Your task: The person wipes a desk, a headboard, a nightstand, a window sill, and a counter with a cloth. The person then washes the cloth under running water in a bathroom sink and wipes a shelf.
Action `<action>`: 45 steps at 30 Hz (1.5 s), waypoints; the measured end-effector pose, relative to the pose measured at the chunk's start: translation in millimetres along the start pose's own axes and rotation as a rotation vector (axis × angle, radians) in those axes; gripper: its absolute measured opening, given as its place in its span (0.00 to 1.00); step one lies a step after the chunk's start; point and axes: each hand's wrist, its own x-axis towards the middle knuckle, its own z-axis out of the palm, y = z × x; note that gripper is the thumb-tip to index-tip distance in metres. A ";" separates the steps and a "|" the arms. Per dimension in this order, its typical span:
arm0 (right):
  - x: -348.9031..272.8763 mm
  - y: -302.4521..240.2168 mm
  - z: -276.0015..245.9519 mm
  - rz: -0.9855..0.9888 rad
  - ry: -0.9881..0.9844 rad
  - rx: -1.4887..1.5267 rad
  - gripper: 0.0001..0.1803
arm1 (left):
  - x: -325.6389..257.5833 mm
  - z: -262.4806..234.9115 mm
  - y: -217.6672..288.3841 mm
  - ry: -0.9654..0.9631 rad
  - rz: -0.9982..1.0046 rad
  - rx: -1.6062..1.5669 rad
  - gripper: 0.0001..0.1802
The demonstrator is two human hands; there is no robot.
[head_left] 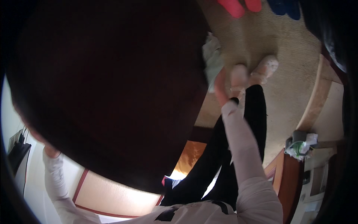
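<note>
A large, very dark panel (pixel 112 93) with a curved-looking outline fills the left and middle of the view, close to me. What it belongs to cannot be made out. At its lower left edge is my left hand (pixel 36 136), gripping the rim, with most of the fingers hidden behind it. My right hand (pixel 220 89) hangs low along the panel's right edge, blurred by motion. In it is a pale greenish-white cloth (pixel 213 56), partly hidden by the panel.
Below me lies a ribbed beige floor covering (pixel 294 63), where my feet in light slippers stand. Pink slippers (pixel 238 7) and dark blue slippers (pixel 285 8) lie at the top. To the right, a grey bin with plastic bags (pixel 301 146) stands near a wooden door frame (pixel 292 179).
</note>
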 end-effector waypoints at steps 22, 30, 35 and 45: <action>-284.7 -432.2 -9.5 0.181 -0.698 -0.384 0.29 | 2.5 2.5 76.1 -0.008 -0.245 0.853 0.26; -364.9 -539.4 -220.8 0.313 -0.136 -0.268 0.34 | 9.6 56.4 293.2 0.038 0.103 0.059 0.31; -414.0 -490.8 -355.2 0.005 0.354 0.923 0.32 | -14.5 175.8 418.0 -0.488 0.271 -0.245 0.25; -516.6 -556.5 -588.5 -0.460 0.478 1.394 0.29 | 115.5 210.0 671.6 -1.093 -0.297 -0.610 0.24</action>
